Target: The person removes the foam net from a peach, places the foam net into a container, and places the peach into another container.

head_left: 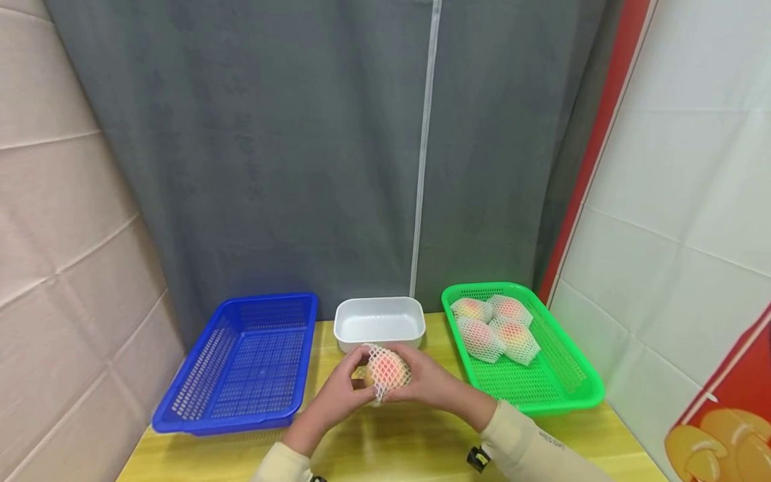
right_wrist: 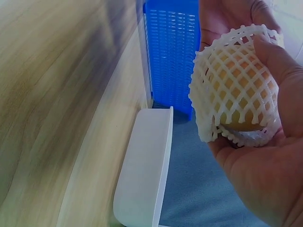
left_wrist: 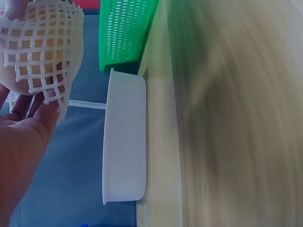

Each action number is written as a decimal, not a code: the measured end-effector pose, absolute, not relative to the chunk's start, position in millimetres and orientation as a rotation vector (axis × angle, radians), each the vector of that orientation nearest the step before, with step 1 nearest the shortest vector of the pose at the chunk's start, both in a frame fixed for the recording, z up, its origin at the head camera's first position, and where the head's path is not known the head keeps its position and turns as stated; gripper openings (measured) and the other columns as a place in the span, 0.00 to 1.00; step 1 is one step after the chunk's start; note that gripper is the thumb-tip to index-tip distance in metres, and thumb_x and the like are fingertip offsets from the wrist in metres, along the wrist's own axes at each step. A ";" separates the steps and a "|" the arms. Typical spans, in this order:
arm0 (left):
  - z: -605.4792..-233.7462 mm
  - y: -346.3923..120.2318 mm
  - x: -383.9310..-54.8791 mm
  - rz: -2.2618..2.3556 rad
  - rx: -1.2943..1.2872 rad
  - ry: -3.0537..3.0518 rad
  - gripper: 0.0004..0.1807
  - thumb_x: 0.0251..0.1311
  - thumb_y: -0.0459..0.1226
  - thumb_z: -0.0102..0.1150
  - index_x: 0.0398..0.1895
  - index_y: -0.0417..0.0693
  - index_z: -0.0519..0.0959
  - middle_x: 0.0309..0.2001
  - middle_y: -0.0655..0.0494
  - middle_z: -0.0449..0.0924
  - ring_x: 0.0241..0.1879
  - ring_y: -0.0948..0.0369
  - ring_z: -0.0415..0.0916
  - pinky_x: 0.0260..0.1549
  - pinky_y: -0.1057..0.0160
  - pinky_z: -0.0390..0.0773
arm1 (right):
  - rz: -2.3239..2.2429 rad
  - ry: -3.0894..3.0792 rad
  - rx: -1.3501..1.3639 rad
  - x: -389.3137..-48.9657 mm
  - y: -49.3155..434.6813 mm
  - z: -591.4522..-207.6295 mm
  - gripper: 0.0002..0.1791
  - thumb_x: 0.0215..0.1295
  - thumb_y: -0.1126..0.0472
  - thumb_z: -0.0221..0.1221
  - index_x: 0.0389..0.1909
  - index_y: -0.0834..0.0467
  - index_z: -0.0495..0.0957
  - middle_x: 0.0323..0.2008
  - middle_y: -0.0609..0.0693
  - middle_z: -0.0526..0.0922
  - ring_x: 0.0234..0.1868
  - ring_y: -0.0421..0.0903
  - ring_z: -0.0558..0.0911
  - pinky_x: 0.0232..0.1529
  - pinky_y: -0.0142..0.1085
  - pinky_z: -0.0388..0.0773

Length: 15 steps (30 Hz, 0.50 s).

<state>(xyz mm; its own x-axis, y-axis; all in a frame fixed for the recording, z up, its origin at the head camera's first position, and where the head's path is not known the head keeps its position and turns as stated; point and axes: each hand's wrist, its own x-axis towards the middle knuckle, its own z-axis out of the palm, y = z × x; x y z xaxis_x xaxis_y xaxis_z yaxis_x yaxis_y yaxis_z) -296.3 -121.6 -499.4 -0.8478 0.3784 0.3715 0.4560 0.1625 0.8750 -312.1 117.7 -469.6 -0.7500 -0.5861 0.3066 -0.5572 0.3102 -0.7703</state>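
Note:
Between both hands, in front of the white tub, is a yellow-red peach (head_left: 387, 371) partly covered by a white foam net (right_wrist: 236, 78). My left hand (head_left: 342, 395) grips it from the left, thumb toward me and fingers round the far side. From the right, my right hand (head_left: 429, 380) holds the net and fruit with curled fingers and thumb. In the right wrist view the bare lower part of the peach (right_wrist: 244, 126) shows under the net's edge. The left wrist view shows the net's loose end hanging over the left fingers (left_wrist: 47, 111).
A blue basket (head_left: 231, 428) stands on the left of the wooden table (head_left: 385, 448). The white tub (head_left: 379, 301) sits at the back middle. At right, a green basket (head_left: 593, 388) holds several netted peaches (head_left: 478, 338). A grey curtain (head_left: 289, 147) hangs behind.

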 end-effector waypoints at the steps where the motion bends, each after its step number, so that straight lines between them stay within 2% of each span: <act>1: -499.4 -121.0 -296.2 -1.816 -0.851 -2.334 0.36 0.55 0.23 0.68 0.70 0.41 0.75 0.65 0.42 0.76 0.64 0.51 0.76 0.54 0.57 0.88 | -1.462 2.514 -1.096 -311.9 117.5 -469.0 0.48 0.54 0.57 0.86 0.75 0.54 0.74 0.66 0.48 0.83 0.64 0.48 0.82 0.69 0.43 0.78; 6: -499.4 -119.3 -295.8 -1.847 -0.858 -2.319 0.36 0.55 0.24 0.68 0.71 0.40 0.74 0.63 0.40 0.78 0.61 0.57 0.78 0.54 0.58 0.88 | -1.475 2.503 -1.090 -310.7 116.4 -467.6 0.48 0.53 0.59 0.86 0.75 0.55 0.74 0.65 0.48 0.82 0.65 0.49 0.81 0.68 0.43 0.77; 15: -499.1 -117.3 -295.3 -1.864 -0.839 -2.319 0.36 0.54 0.23 0.67 0.71 0.38 0.74 0.65 0.38 0.78 0.61 0.54 0.78 0.54 0.61 0.86 | -1.472 2.509 -1.087 -310.0 115.8 -467.8 0.48 0.53 0.58 0.86 0.74 0.54 0.74 0.65 0.49 0.82 0.64 0.48 0.81 0.68 0.43 0.78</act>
<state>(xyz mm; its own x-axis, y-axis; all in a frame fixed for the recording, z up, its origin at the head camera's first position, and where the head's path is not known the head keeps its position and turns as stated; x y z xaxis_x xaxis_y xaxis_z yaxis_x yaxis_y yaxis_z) -295.3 -117.3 -499.1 -0.8514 0.3766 0.3650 0.4373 0.1257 0.8905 -310.0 115.8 -467.8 -0.7543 -0.5825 0.3027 -0.5484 0.3057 -0.7784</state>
